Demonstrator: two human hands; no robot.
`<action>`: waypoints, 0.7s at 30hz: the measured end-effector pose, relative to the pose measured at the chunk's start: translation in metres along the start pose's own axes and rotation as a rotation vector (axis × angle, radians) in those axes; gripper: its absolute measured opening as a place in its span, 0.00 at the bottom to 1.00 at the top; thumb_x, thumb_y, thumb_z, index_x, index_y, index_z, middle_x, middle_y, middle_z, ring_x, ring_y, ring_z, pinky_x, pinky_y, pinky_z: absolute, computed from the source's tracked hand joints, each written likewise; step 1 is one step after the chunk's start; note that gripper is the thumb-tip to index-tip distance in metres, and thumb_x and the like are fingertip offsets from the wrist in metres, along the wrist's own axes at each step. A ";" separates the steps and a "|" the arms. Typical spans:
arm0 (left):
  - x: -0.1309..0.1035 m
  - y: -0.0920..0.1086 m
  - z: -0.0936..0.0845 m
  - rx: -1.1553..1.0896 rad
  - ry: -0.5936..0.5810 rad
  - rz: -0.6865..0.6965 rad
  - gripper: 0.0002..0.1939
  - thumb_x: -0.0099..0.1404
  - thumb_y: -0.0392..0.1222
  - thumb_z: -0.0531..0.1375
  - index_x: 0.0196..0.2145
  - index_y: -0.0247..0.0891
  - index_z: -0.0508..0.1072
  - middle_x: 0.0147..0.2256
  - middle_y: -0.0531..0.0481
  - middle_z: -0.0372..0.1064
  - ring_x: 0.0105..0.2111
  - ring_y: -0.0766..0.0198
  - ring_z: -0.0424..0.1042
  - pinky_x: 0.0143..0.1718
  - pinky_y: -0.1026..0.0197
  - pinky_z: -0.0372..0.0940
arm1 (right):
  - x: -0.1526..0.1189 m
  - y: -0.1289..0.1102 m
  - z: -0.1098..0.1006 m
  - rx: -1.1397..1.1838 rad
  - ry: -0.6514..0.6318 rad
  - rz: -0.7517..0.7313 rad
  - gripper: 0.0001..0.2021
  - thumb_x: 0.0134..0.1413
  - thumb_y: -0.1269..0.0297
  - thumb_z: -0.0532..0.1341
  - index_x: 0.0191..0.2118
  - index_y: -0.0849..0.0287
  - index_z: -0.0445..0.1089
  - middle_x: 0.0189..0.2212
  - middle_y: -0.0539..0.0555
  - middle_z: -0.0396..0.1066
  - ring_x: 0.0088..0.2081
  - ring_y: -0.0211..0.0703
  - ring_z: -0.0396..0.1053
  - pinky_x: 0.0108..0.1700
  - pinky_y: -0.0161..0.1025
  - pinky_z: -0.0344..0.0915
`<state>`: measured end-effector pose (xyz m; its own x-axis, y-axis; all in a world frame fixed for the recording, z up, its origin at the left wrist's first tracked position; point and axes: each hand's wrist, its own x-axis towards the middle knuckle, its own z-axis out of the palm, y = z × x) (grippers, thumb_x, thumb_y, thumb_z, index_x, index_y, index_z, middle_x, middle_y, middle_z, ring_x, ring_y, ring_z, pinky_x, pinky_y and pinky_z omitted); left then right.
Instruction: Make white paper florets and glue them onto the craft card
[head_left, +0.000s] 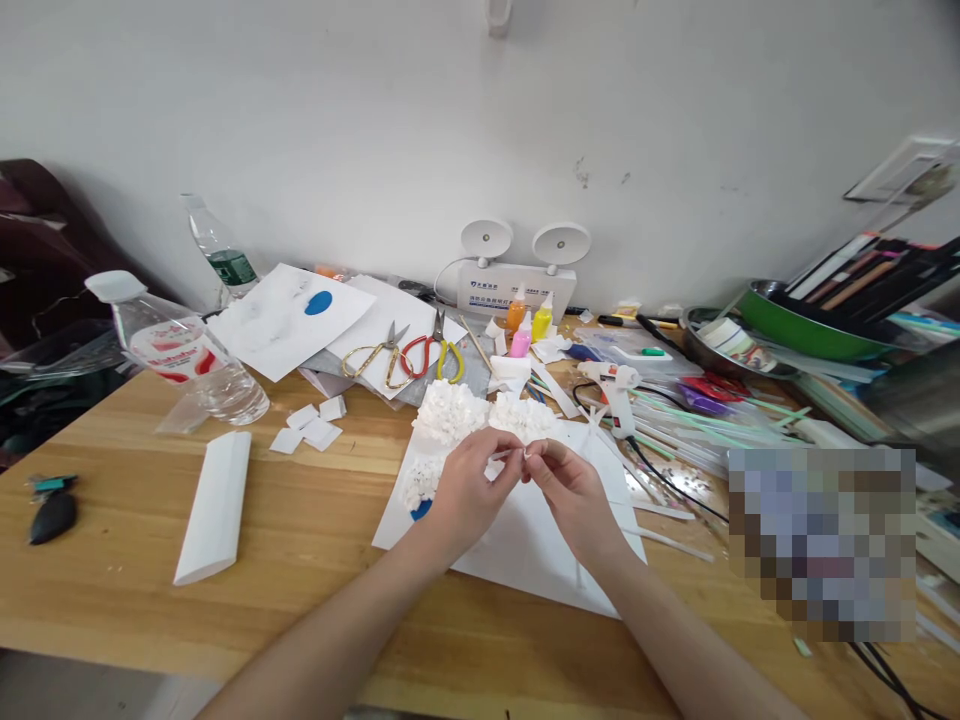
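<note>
My left hand point(478, 485) and my right hand point(571, 492) meet fingertip to fingertip above a white paper sheet point(517, 570). Both pinch a tiny white piece point(526, 452), too small to make out well. Fluffy white clusters point(450, 410) lie on the sheet just behind and left of my hands. One more white cluster point(424, 480) sits beside my left hand, with a blue spot point(421, 510) at its lower edge.
A glue gun point(616, 395) stands behind right with its cable. Gold scissors point(373, 358), red-and-yellow pliers point(433, 358) and small paint bottles point(541, 318) lie behind. Left are a water bottle point(187, 355), a folded white paper point(216, 505) and paper squares point(319, 430).
</note>
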<state>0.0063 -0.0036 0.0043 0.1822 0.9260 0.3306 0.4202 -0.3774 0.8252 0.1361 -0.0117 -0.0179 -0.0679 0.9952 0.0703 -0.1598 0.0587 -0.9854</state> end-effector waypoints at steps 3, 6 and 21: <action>0.000 0.000 0.001 -0.023 0.000 0.004 0.05 0.59 0.36 0.52 0.30 0.37 0.68 0.29 0.50 0.70 0.31 0.65 0.68 0.34 0.63 0.63 | -0.002 -0.001 0.002 -0.001 0.077 0.005 0.07 0.47 0.60 0.60 0.28 0.58 0.66 0.25 0.49 0.62 0.29 0.36 0.60 0.34 0.36 0.60; 0.000 0.002 0.001 -0.060 0.010 -0.028 0.06 0.59 0.36 0.53 0.30 0.37 0.69 0.29 0.50 0.71 0.30 0.65 0.68 0.33 0.64 0.64 | -0.003 -0.001 0.003 0.015 0.133 -0.008 0.06 0.45 0.61 0.61 0.28 0.57 0.67 0.25 0.49 0.64 0.29 0.36 0.61 0.35 0.37 0.62; -0.005 0.000 0.007 -0.252 0.067 -0.079 0.07 0.58 0.39 0.56 0.32 0.37 0.74 0.32 0.47 0.72 0.33 0.63 0.71 0.34 0.63 0.67 | -0.006 -0.004 0.006 -0.092 0.226 -0.115 0.04 0.46 0.64 0.61 0.27 0.57 0.68 0.26 0.49 0.64 0.32 0.38 0.63 0.37 0.37 0.62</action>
<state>0.0114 -0.0077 -0.0006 0.0951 0.9542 0.2836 0.1948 -0.2972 0.9347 0.1313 -0.0187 -0.0140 0.1685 0.9732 0.1567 -0.0628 0.1692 -0.9836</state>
